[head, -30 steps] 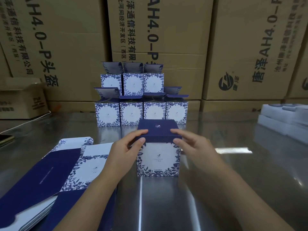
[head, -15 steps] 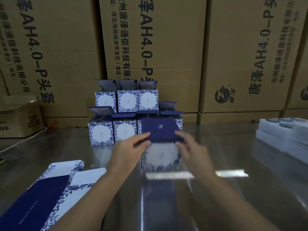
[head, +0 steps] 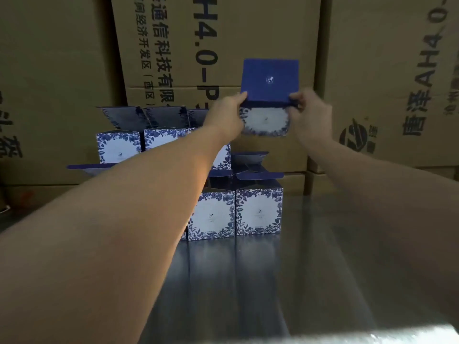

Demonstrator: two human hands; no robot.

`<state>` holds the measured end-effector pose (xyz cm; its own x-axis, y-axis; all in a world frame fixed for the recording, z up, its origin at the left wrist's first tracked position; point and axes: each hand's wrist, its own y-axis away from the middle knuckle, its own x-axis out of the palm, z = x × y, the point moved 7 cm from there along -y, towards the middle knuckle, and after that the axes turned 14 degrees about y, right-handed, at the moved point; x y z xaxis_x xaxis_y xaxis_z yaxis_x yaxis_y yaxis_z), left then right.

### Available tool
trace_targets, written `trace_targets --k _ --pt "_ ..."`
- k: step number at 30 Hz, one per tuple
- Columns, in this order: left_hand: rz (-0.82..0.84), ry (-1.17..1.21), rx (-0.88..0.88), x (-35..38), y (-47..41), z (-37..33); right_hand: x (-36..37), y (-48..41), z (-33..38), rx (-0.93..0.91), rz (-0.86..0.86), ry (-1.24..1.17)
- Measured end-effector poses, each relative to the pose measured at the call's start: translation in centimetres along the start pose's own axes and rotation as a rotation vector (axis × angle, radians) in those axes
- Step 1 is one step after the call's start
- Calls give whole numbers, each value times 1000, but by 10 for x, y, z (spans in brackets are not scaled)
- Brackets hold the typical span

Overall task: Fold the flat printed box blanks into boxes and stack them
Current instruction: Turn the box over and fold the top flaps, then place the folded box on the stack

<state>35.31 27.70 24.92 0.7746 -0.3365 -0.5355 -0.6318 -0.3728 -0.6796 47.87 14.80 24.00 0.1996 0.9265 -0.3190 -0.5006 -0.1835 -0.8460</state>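
Lifted since 1 s ago: folded blue-and-white floral cardboard box [head: 269, 95] is off the shiny steel tabletop [head: 310, 269], now held in air above R end of the stack of matching folded boxes [head: 258, 209], touching none of them. Navy lid face tilted toward camera. L hand [head: 227, 117] pinches box's left edge at lid seam; R hand [head: 311, 117] has fingers curled round right edge. Both arms stretched fwd. Brown corrugated cartons [head: 223, 45] w/ black print behind.

Brown cartons [head: 223, 45] walled behind glossy steel table [head: 310, 269].
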Motion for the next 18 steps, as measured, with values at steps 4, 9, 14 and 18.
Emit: trace_targets --k 4,9,14,18 --pt "249 52 -177 42 -8 60 66 7 -33 111 151 30" --pt "350 -81 -224 66 -7 91 95 11 -51 65 316 196" --pt "276 -744 28 69 8 88 121 54 -50 -107 599 353" --pt "403 -924 59 90 27 98 143 76 -58 -129 771 473"
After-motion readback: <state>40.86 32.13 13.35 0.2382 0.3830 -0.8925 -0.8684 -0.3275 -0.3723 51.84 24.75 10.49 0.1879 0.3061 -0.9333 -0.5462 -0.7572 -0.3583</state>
